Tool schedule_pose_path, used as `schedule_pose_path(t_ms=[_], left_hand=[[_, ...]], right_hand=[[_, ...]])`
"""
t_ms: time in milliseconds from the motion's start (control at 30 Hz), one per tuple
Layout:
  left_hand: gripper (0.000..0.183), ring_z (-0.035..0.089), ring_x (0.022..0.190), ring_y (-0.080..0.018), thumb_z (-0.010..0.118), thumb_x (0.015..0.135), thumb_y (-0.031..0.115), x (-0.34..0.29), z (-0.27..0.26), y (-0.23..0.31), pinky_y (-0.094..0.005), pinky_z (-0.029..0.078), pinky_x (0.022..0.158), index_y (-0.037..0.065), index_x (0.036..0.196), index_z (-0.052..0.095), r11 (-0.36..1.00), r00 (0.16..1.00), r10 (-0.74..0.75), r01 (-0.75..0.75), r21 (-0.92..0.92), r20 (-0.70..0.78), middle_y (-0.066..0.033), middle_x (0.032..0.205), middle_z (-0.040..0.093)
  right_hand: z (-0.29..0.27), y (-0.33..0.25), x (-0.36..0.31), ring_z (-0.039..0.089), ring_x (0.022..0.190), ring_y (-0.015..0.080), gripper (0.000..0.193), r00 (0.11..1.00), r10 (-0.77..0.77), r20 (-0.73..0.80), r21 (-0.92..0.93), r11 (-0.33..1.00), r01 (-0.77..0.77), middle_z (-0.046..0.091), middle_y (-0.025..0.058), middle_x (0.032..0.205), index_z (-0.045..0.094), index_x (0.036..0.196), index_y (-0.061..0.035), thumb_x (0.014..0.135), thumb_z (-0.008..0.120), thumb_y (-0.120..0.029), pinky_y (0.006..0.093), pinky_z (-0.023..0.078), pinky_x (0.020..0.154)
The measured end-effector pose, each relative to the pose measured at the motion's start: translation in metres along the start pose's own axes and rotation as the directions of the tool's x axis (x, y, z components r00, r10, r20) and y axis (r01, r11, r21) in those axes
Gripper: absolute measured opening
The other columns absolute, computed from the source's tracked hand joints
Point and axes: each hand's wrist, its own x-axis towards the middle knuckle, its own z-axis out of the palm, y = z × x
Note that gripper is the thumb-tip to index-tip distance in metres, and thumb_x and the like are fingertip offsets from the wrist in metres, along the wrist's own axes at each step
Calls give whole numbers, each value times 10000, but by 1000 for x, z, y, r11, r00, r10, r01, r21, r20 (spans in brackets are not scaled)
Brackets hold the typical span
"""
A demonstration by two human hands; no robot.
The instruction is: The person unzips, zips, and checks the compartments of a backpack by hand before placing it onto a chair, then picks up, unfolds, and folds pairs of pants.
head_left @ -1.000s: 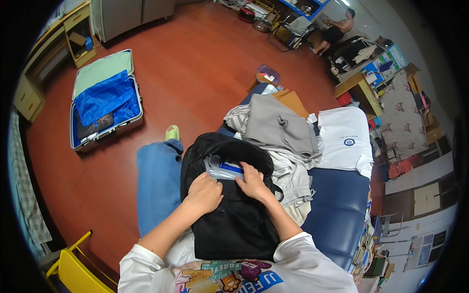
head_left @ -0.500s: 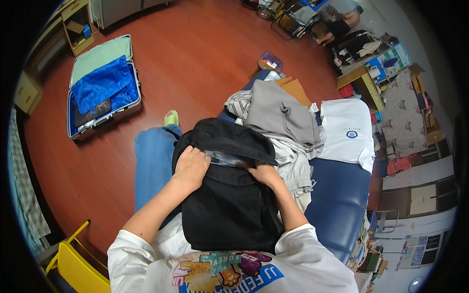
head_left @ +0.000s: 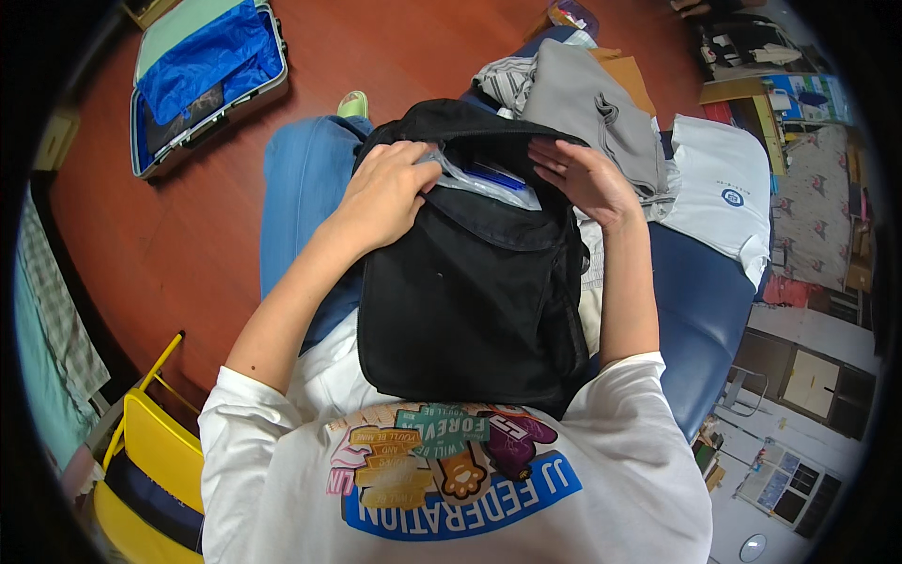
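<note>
A black backpack (head_left: 470, 310) rests on my lap with its top opening spread. Inside the mouth shows a clear plastic bag (head_left: 512, 195), and blue items (head_left: 495, 175) are visible in it. At the left side of the opening, my left hand (head_left: 390, 193) has its fingers curled and pinched on the plastic bag's edge. My right hand (head_left: 590, 179) is at the right side of the opening, fingers stretched out and held against the raised black flap, gripping nothing. The deeper contents of the backpack are hidden.
Right of me, a dark blue padded bench (head_left: 700, 291) bears folded grey trousers (head_left: 587, 103) and a white shirt (head_left: 719, 188). An open suitcase (head_left: 211, 122) with blue lining lies on the red floor at far left. A yellow chair (head_left: 160, 432) stands near left.
My right hand has come out of the opening and straightened its fingers. The plastic bag and its blue contents show more. The view has tilted down, with the backpack's mouth wider.
</note>
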Motion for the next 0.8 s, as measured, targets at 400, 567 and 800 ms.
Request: schedule_pose_path(t_ms=[400,567,800], left_hand=[[106,468,1324,-358,687,805,-31,-2,-7,-2,-435,397,1086,24,874,627,993,992,-63,74,-90,111,-144,1475,491],[73,597,1159,-330,646,840,-43,-6,-7,-12,-371,477,994,8,889,631,961,992,-114,125,-249,55,-145,1345,595],[161,684,905,-236,589,892,-24,2,-7,-42,-341,537,816,-15,1038,656,770,872,-472,336,-543,-130,-150,1022,701]], right_hand=[[13,11,-18,526,1296,212,397,990,-100,-104,-230,970,74,582,153,1377,573,1289,87,1006,565,-191,359,376,1125],[24,12,-44,591,1189,175,350,994,-69,-79,-543,839,15,648,98,1244,603,1261,27,1031,547,-231,302,429,1055],[-37,29,-83,686,942,173,263,986,-138,-97,-498,864,72,708,96,996,649,1040,-17,1045,516,-243,295,507,895]])
